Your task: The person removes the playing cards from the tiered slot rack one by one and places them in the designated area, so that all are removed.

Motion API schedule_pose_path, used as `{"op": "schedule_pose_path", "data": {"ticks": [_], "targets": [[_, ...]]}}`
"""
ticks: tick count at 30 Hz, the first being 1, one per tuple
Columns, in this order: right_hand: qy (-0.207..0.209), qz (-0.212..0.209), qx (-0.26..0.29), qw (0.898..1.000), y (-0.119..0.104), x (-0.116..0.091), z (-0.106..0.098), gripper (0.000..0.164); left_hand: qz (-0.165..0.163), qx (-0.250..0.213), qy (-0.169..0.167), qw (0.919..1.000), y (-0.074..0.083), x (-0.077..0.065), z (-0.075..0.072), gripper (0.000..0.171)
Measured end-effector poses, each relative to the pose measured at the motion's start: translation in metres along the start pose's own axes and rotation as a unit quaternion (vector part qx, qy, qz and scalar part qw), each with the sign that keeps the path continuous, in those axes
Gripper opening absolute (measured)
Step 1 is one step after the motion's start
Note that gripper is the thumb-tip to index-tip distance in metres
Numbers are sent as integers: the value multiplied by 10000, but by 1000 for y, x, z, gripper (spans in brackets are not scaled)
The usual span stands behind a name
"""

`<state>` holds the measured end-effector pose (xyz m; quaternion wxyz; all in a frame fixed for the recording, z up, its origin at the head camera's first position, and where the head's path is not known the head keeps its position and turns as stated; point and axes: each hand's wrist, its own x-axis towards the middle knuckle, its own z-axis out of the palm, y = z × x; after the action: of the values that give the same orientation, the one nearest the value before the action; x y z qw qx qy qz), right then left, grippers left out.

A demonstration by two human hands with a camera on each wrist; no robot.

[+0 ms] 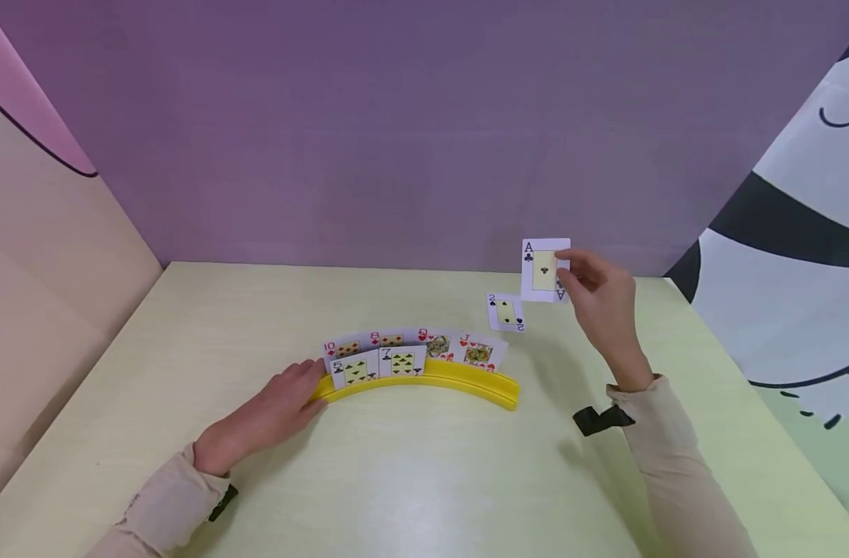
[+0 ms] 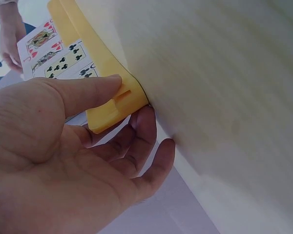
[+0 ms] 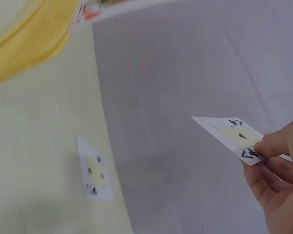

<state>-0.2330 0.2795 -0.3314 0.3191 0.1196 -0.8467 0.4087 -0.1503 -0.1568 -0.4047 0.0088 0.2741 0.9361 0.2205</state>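
A yellow curved card holder (image 1: 459, 376) stands on the table with several playing cards upright in it. Its back row shows the ten of diamonds, eight of diamonds, queen of hearts and jack (image 1: 479, 354). In front of them stand the five of clubs (image 1: 355, 370) and seven of clubs (image 1: 402, 360). My left hand (image 1: 281, 403) grips the holder's left end (image 2: 119, 109) between thumb and fingers. Raised at the right, my right hand (image 1: 602, 306) pinches the ace of clubs (image 1: 539, 271) by its right edge. A black two (image 1: 506, 312) lies face up below that ace.
The pale wooden table (image 1: 410, 480) runs back to a purple wall (image 1: 410, 155). A cartoon-printed panel (image 1: 801, 232) borders the right side, and a pale panel (image 1: 48, 310) the left. Dark straps (image 1: 602, 420) hang at my wrists.
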Motion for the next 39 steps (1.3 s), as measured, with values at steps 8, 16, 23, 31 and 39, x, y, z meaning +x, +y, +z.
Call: {"op": "schedule_pose_path", "data": {"ticks": [8, 16, 23, 31, 39], "targets": [[4, 779, -9, 9970, 30, 3, 2, 19, -49, -31, -80, 10000, 3, 1, 3, 49], [-714, 1342, -802, 9851, 61, 0, 3, 22, -100, -14, -97, 9999, 5, 4, 2, 49], [-1710, 1684, -1001, 9656, 80, -6, 1, 32, -83, 60, -85, 9999, 4, 3, 3, 49], [-2391, 1806, -1306, 9451, 99, -9, 9, 37, -28, 59, -48, 10000, 4, 2, 2, 47], [-2573, 1762, -1519, 9379, 99, -9, 18, 38, -64, 36, -83, 9999, 5, 1, 0, 45]]}}
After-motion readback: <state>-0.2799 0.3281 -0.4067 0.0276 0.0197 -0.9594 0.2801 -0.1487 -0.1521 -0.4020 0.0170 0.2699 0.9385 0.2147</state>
